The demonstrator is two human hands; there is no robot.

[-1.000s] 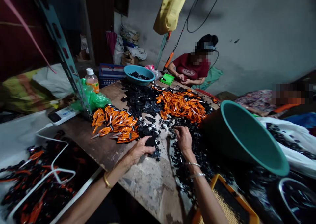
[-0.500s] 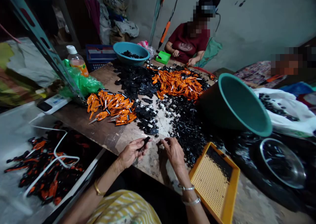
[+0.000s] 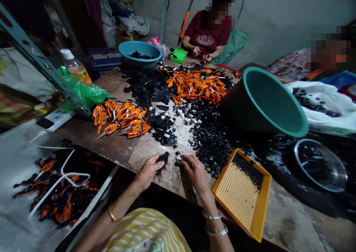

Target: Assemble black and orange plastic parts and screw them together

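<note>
Back from the pile (image 3: 164,129), your left hand (image 3: 147,173) pinches a black part (image 3: 164,157); right hand (image 3: 197,173), half-curled, touches wheels (image 3: 177,154), grip unclear. Keep both steady.

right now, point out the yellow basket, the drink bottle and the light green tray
yellow basket (image 3: 239,193): head view, on its mesh floor
drink bottle (image 3: 66,54): head view, on its white cap
light green tray (image 3: 181,55): head view, on its inside
</note>
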